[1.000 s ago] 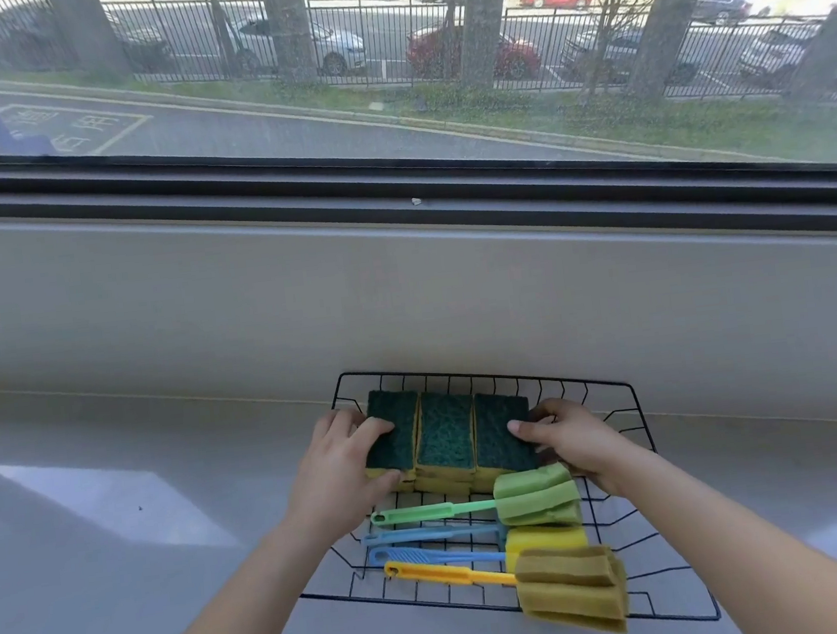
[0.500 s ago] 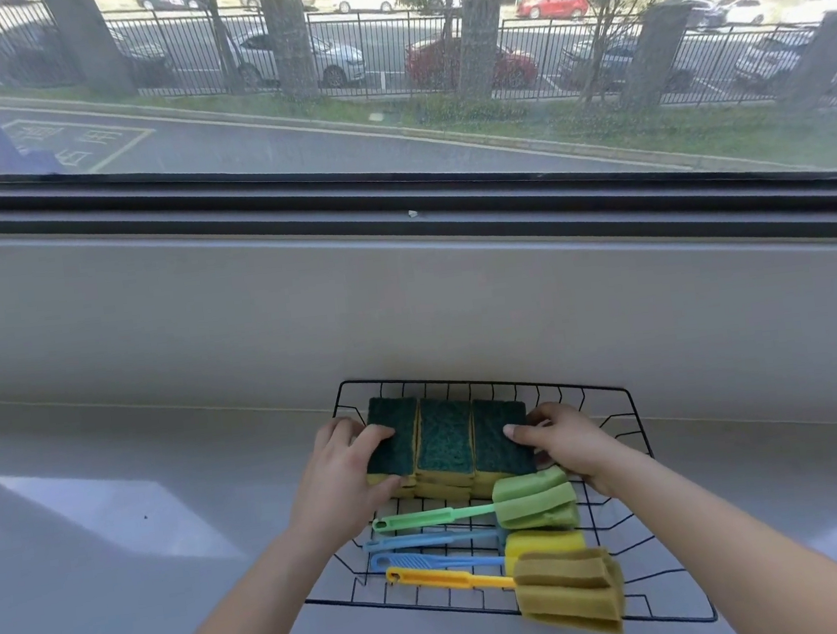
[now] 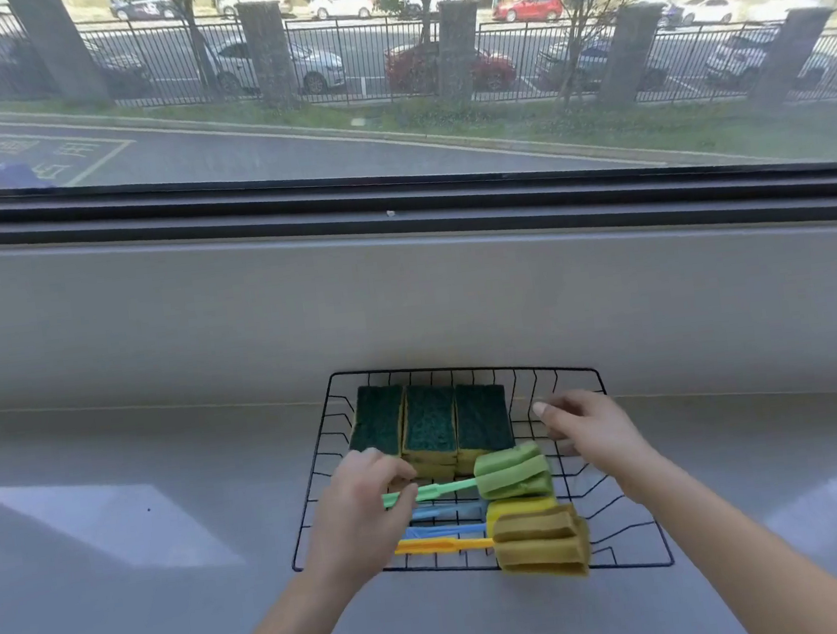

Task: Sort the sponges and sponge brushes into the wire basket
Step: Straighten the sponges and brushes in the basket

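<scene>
A black wire basket (image 3: 582, 369) sits on the grey counter (image 3: 124, 580) against the ledge under the window (image 3: 379, 62). At its far left stand three sponges (image 3: 430, 426) side by side, touching, dark green scrub faces up and yellow foam showing beneath. In front of them lie the sponge brushes, handles pointing left: the green brush (image 3: 513, 472) nearest the sponges, a yellow-headed one with a blue handle (image 3: 446, 529) below it, and the orange brush (image 3: 541, 541) at the near edge, its olive foam head overhanging the basket's front wire. A second blue handle lies between the green and the lower blue one (its head is hidden).

Both forearms reach in from the bottom corners. The left hand (image 3: 361, 508) is over the basket's left side, palm down, fingers curled toward the tip of the green brush's handle; the fingertips meet the handle there, but whether the grip has closed on it I cannot tell. The right hand (image 3: 590, 425) is over the right rear of the basket, just beside the sponges and apart from them, fingers loosely bent and pointing left, its grip released and holding nothing.
</scene>
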Action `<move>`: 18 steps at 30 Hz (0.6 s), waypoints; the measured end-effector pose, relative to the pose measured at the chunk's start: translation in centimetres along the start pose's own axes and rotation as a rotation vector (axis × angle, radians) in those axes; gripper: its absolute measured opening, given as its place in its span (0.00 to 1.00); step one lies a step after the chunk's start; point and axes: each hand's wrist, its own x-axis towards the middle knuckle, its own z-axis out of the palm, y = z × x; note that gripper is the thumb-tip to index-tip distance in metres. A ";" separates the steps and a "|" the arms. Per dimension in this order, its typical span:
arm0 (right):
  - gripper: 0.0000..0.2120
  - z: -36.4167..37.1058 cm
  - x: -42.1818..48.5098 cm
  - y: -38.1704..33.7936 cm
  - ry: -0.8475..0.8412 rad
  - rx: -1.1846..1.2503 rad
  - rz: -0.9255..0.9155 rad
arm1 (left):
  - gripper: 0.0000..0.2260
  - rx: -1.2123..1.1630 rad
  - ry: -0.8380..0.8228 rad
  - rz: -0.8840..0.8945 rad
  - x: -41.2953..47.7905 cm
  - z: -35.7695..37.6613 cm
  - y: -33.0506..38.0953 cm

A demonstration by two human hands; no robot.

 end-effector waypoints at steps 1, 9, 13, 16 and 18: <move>0.11 -0.4 -1.0 0.4 0.016 0.036 -0.012 | 0.06 -0.029 -0.081 0.005 -0.6 0.5 0.8; 0.05 -0.8 -8.1 2.6 0.096 0.069 -0.096 | 0.15 0.113 -0.509 -0.056 -0.7 2.4 3.4; 0.08 -0.1 -11.7 3.6 0.200 0.008 -0.222 | 0.11 0.127 -0.517 -0.009 -0.6 2.9 3.5; 0.05 1.2 -13.8 3.8 0.156 -0.051 -0.310 | 0.09 0.107 -0.532 -0.029 -0.4 2.9 3.6; 0.11 1.9 -14.2 3.9 0.126 -0.129 -0.327 | 0.08 0.062 -0.541 -0.069 -0.4 2.7 3.5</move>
